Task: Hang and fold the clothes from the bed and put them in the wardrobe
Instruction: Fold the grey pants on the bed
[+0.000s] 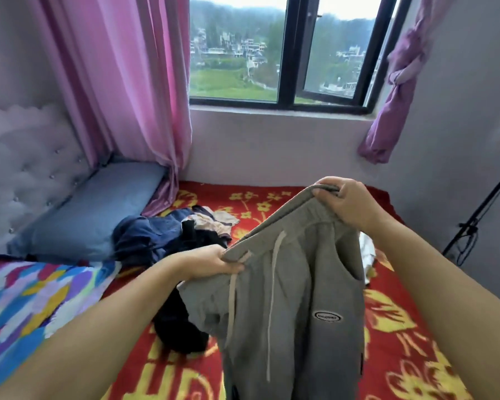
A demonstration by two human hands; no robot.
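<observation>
Your left hand and right hand each grip the waistband of the grey sweatpants, lower centre, above the bed.

1. The grey sweatpants run off the bottom edge, so the leg ends cannot be seen.
2. The lettering on their oval logo patch is too small and blurred to read.
3. The pile of clothes is a dark tangle; individual garments cannot be told apart, and the left forearm covers part of it.
4. A white item behind the sweatpants is mostly hidden.
5. The black stand is cut off at the right edge.
</observation>
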